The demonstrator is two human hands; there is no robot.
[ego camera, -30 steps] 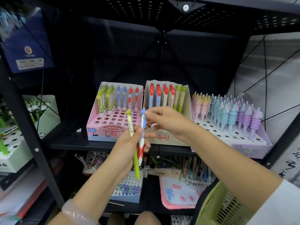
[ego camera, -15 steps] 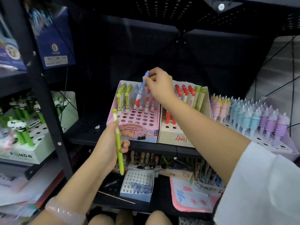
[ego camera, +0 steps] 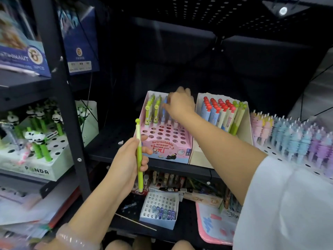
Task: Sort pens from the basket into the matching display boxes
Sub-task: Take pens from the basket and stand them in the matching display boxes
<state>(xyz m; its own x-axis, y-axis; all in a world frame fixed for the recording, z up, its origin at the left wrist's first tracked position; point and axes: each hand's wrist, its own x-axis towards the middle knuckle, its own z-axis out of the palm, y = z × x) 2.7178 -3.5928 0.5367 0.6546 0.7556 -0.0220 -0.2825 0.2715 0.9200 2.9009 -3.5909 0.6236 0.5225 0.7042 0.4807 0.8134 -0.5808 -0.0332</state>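
My left hand (ego camera: 126, 163) grips a green pen (ego camera: 139, 159) upright, in front of the pink display box (ego camera: 163, 150) on the black shelf. My right hand (ego camera: 180, 104) reaches over the box's back row, its fingertips pinching the top of a blue pen (ego camera: 164, 110) that stands in a hole beside the green pens (ego camera: 152, 110). The hand hides the other pens of that row. To the right stands a cream display box (ego camera: 198, 154) with red-capped and green pens (ego camera: 221, 112). The basket is out of view.
Pastel unicorn pens (ego camera: 297, 138) fill a white box at the right. A panda pen box (ego camera: 36, 170) sits left of the black shelf post (ego camera: 59, 87). On the lower shelf lie a small white holed box (ego camera: 158, 210) and a pink tray (ego camera: 212, 230).
My right hand took the blue pen from my left hand, lifted it over the pink box and lowered it into a back-row hole. My left hand keeps the green pen.
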